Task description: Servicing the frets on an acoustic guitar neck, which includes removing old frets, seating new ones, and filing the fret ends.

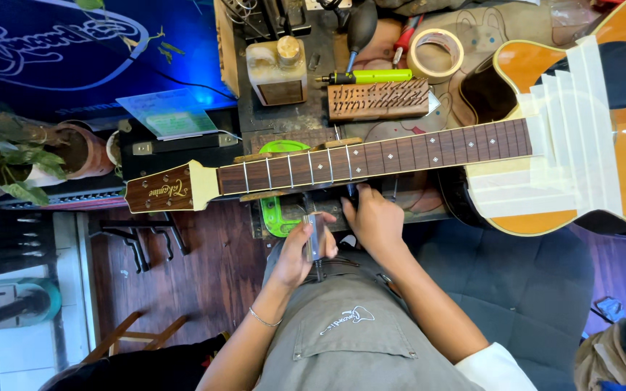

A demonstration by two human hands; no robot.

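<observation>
The left hand (300, 250) holds a small metal block (316, 235) near the front edge of the worktop (284, 119). The right hand (372, 221) is curled narrow, fingertips touching under the acoustic guitar's neck (371, 156); what it grips I cannot tell.

This is looking like a guitar repair workshop: an orange-topped acoustic guitar (617, 137) with strips of pale masking tape across its body is lying across a cluttered dark workbench (284, 119), its dark wooden fretboard (371, 158) stretching over a green plastic clamp (277, 213). Behind the neck, 1 roll of beige masking tape (435, 52), a drilled wooden block holding small metal files (378, 99), a yellow-green handled tool (367, 76) and a square glass bottle with a cork stopper (279, 70) are sitting among other hand tools. A potted green plant in a terracotta pot (16, 163) is standing at the left over a dark wooden floor (204, 275).
</observation>
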